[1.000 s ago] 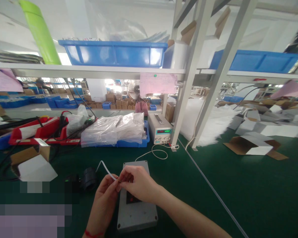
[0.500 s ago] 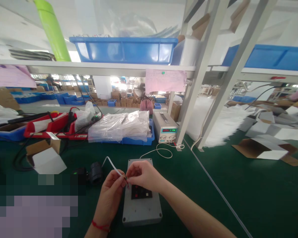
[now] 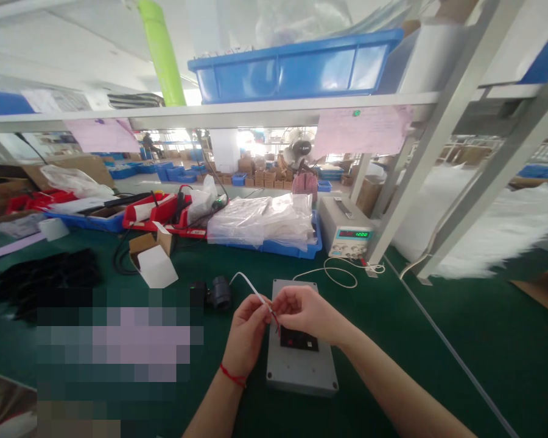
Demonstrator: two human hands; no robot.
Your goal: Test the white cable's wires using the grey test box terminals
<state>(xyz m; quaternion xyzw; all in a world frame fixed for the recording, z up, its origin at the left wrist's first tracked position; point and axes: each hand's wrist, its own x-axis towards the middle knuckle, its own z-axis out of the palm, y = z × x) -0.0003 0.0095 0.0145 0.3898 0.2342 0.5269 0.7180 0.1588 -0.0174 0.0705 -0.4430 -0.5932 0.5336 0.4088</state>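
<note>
My left hand (image 3: 251,328), with a red string at the wrist, is closed on a white cable (image 3: 252,285) near its stripped end. Thin red and dark wires (image 3: 276,320) come out of that end. My right hand (image 3: 304,311) pinches at these wires; its fingertips are partly hidden. Both hands are over a grey box (image 3: 301,372) with a black panel (image 3: 299,341) carrying a red and a white part. The cable's other end runs to a black cylindrical fitting (image 3: 221,292) left of the box.
A power supply (image 3: 346,228) with a lit display stands behind the box, its pale lead (image 3: 331,277) looping forward. Plastic-bagged items (image 3: 265,219) fill a blue tray. An opened carton (image 3: 158,266) lies left. A shelf post (image 3: 447,134) rises at the right.
The view has turned left, so everything sits further right in the picture. Both hands stay together at the cable end, and the wires now hang at a slightly different angle.
</note>
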